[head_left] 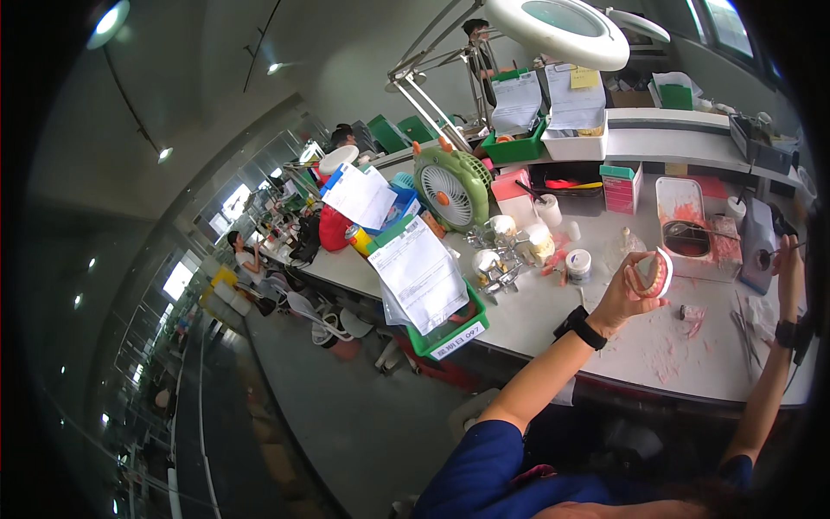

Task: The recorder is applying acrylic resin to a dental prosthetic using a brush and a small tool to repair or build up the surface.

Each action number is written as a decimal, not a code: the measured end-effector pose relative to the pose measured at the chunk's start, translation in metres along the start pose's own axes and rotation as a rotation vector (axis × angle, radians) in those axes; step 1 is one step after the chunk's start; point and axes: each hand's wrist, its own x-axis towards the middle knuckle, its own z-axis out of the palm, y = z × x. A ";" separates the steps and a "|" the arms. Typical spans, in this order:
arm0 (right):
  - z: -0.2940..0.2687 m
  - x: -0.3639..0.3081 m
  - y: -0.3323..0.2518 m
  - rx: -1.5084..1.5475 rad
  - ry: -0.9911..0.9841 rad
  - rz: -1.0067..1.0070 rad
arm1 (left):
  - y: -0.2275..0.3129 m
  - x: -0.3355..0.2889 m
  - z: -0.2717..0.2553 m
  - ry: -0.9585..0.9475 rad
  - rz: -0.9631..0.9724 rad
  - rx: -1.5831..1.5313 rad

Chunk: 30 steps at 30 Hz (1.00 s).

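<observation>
My left hand (628, 291) is raised over the grey workbench (553, 320) and grips a pink wax denture model with white teeth (654, 273). A black band sits on that wrist. My right hand (788, 259) is at the far right, holding a thin metal tool (775, 252) whose tip points left toward a grey box-like device (757, 245). A black band is on the right wrist too. Pink wax crumbs (670, 350) lie on the bench below the denture.
A white tray (683, 216) holds a round dish of pink wax. Several dental casts on metal frames (506, 251) stand mid-bench beside a green fan (450, 183). Green bins with papers (432, 294), a magnifier lamp (558, 30), and other people at far benches are visible.
</observation>
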 end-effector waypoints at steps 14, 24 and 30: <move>0.010 -0.003 -0.012 -0.027 -0.024 0.258 | 0.007 -0.001 0.000 -0.065 -0.112 -0.104; -0.007 -0.013 -0.056 0.267 0.129 0.185 | -0.004 0.011 -0.001 -0.064 -0.181 -0.381; 0.009 -0.018 -0.100 0.279 0.129 0.245 | 0.012 -0.002 -0.006 0.011 -0.136 -0.297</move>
